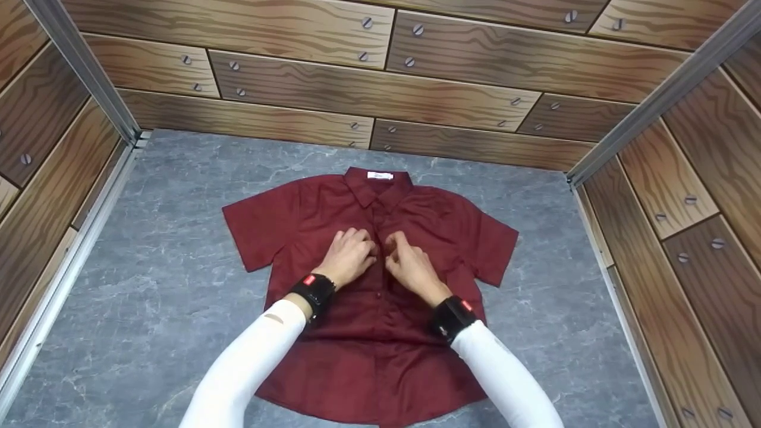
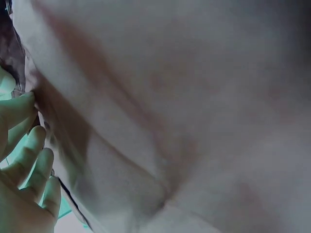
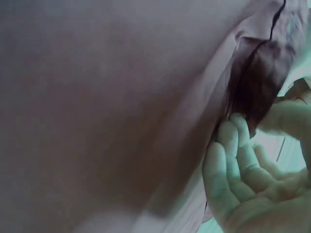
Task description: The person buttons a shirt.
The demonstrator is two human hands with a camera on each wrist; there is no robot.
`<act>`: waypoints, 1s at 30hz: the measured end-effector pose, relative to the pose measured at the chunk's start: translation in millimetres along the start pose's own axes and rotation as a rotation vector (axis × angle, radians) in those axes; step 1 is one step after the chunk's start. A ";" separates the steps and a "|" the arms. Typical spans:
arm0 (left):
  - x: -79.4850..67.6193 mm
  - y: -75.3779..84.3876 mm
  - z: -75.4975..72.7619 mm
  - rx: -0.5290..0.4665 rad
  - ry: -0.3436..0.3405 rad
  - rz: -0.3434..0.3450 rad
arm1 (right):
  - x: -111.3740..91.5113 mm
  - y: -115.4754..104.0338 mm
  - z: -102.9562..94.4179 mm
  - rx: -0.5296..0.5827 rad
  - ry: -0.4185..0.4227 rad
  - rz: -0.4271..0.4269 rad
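Note:
A dark red short-sleeved button shirt (image 1: 333,368) lies front up, collar away from me and sleeves spread. Both hands work at the front placket, at chest height. My left hand (image 1: 351,252) has curled fingers at the left side of the button line; in the left wrist view its fingertips (image 2: 26,99) pinch the cloth at the placket edge. Facing it across the placket, my right hand (image 1: 413,267) is bent inward. In the right wrist view a dark fold of cloth (image 3: 257,82) sits between its thumb and fingertips. The button under the fingers is hidden.
The shirt rests on a grey marbled surface (image 1: 166,249). Wood-patterned panels stand at the back (image 1: 297,83), left and right, with metal rails (image 1: 642,101) at the corners. A white label (image 1: 379,175) shows inside the collar. Black bands circle both wrists.

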State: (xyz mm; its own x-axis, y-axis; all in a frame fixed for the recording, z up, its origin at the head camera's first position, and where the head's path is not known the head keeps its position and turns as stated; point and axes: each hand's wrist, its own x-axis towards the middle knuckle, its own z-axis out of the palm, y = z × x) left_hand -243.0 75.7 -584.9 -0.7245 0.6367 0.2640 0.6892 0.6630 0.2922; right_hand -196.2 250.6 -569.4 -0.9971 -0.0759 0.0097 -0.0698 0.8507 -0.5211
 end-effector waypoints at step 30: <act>-9.0 -4.0 -4.6 -0.283 -0.041 -0.176 | 3.2 -4.4 4.6 0.089 0.048 0.029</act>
State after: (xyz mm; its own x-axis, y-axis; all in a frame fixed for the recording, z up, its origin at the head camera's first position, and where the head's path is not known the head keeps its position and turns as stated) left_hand -239.3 65.5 -584.1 -0.8272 0.5413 0.1509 0.5188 0.6324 0.5753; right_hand -198.9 244.2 -571.0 -0.9991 -0.0251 0.0328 -0.0397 0.8025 -0.5953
